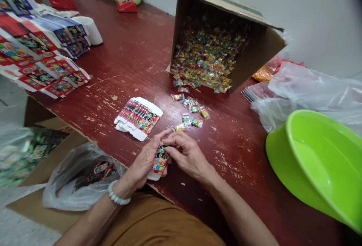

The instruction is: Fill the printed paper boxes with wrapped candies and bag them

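Small printed red cardboard carton [158, 164] sits held between both hands, just above the table edge: left hand [145, 164] closes around its side, right hand [188, 154] pinches its top. Excess finger pressure could crease the thin card; a slipped grip could drop it onto the worn red-painted wooden table [234, 151].

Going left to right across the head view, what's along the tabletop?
Stacked printed cartons → carton in the hands → loose wrapped candies → green basin
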{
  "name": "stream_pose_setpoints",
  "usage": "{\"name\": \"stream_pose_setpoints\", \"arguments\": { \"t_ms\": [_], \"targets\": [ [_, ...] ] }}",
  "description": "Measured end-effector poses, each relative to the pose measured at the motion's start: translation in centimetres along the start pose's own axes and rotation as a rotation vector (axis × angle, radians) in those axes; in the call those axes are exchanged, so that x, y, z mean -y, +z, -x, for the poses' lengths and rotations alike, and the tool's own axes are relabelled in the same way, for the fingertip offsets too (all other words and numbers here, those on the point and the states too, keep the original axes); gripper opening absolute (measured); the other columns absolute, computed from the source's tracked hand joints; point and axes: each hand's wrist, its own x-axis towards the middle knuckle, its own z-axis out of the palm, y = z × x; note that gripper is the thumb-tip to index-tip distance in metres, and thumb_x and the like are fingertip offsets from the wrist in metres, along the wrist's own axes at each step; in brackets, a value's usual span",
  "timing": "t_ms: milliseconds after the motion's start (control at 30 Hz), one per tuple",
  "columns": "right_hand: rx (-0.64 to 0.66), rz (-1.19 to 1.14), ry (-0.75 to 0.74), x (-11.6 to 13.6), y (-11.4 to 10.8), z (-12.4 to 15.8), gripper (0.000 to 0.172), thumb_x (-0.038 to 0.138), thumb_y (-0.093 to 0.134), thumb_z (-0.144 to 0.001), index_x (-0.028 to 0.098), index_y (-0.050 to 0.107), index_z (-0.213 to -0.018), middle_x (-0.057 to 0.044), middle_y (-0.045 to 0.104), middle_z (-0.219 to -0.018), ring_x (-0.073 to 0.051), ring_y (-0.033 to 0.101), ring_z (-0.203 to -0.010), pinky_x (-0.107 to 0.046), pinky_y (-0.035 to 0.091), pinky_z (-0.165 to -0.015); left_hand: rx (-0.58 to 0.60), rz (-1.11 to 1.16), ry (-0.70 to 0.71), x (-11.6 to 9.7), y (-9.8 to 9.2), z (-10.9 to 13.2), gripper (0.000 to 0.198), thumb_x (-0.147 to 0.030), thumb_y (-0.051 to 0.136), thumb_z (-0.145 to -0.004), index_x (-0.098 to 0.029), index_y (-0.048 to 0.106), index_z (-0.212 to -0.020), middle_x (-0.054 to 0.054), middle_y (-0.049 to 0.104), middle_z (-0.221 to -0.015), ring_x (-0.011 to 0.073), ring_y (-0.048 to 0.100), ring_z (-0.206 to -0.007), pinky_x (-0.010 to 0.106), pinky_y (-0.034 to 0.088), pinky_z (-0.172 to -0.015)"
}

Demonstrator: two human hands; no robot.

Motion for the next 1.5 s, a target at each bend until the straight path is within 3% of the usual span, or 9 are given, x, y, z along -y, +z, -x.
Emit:
{"name": "stream_pose_setpoints", "arguments": {
  "t_ms": [200,300,433,633,767,867,1000,1267,1500],
  "targets": [
    [-0.011,0.219,0.008,-2.8,-1.8,-1.4,0.021,0.031,0.055,-0.097,0.025,0.072,-0.108,-0.006,0.069,-0.104,-0.020,0.065,-0.096,-0.034,0.051,-0.086,0.008,0.102,0.012,0.5,0.4,0.5,0.058,-0.058,0.060,-0.090,-0.027,0.046,-0.138,0.002,0.068,-0.086,0.0145,0.064,-0.055,0.024,0.052,-0.051],
    [-0.221,0.691,0.103,-4.5,-4.3,-4.0,0.035,0.030,0.062,-0.092,0.017,0.065,-0.125,-0.015,0.065,-0.118,-0.029,0.059,-0.109,-0.042,0.046,-0.095,0.045,0.143,0.017,0.2,-0.3,1.1,0.049,-0.044,0.070,-0.087,-0.025,0.051,-0.128,0.006,0.069,-0.101,0.0168,0.067,-0.077,0.027,0.056,-0.067],
    [-0.186,1.032,0.270,-6.0,-5.8,-6.5,0.038,0.037,0.070,-0.085,0.019,0.069,-0.118,-0.016,0.063,-0.119,-0.033,0.055,-0.113,-0.044,0.044,-0.094,0.017,0.047,-0.005,-0.3,-1.7,1.4,0.042,-0.035,0.082,-0.076,-0.019,0.061,-0.109,0.007,0.068,-0.103,0.0173,0.064,-0.081,0.029,0.056,-0.071],
    [-0.194,0.680,0.390,-6.6,-6.4,-7.1,0.034,0.033,0.075,-0.076,0.023,0.069,-0.108,-0.001,0.071,-0.087,-0.021,0.063,-0.082,-0.032,0.045,-0.074,-0.111,-0.157,0.047,-1.6,-3.1,0.9,0.049,-0.030,0.087,-0.067,-0.021,0.063,-0.107,-0.002,0.066,-0.086,0.0131,0.061,-0.069,0.023,0.052,-0.063],
    [-0.438,0.355,0.303,-6.7,-7.6,-6.6,0.025,0.035,0.070,-0.079,0.020,0.073,-0.099,0.000,0.070,-0.079,-0.016,0.062,-0.071,-0.029,0.046,-0.068,-0.084,-0.206,0.049,-2.3,-3.6,0.5,0.043,-0.038,0.086,-0.068,-0.017,0.067,-0.101,0.000,0.067,-0.078,0.0138,0.062,-0.062,0.022,0.052,-0.055],
    [-0.589,0.022,0.248,-5.4,-7.6,-5.2,0.026,0.040,0.074,-0.074,0.017,0.071,-0.087,-0.001,0.069,-0.077,-0.014,0.060,-0.067,-0.026,0.046,-0.061,-0.192,-0.112,0.080,-2.4,-3.8,0.1,0.045,-0.037,0.089,-0.064,-0.018,0.062,-0.093,-0.001,0.066,-0.074,0.0124,0.061,-0.054,0.021,0.050,-0.045],
    [-0.532,-0.259,0.241,-2.3,-5.2,-3.0,0.027,0.039,0.080,-0.071,0.018,0.070,-0.084,0.000,0.066,-0.072,-0.012,0.057,-0.060,-0.025,0.046,-0.055,-0.134,0.107,0.070,-1.9,-3.5,-0.1,0.045,-0.025,0.090,-0.063,-0.018,0.053,-0.086,0.000,0.069,-0.076,0.0156,0.067,-0.059,0.025,0.056,-0.051],
    [-0.590,-0.070,0.095,-0.6,-1.3,-1.3,0.017,0.036,0.074,-0.080,0.020,0.069,-0.082,0.000,0.066,-0.072,-0.014,0.059,-0.065,-0.028,0.050,-0.062,0.164,0.175,-0.018,-0.7,-1.1,0.5,0.054,-0.012,0.087,-0.064,-0.014,0.066,-0.114,0.009,0.073,-0.109,0.0178,0.071,-0.085,0.030,0.060,-0.080],
    [-0.372,0.253,-0.031,0.0,-1.9,-0.6,0.005,0.027,0.068,-0.085,0.024,0.072,-0.082,-0.003,0.072,-0.080,-0.019,0.064,-0.075,-0.033,0.051,-0.072,0.271,0.015,0.016,-0.3,-0.6,0.1,0.050,-0.027,0.081,-0.077,-0.018,0.056,-0.119,0.006,0.070,-0.099,0.0184,0.073,-0.077,0.024,0.055,-0.065]
  ]
}}
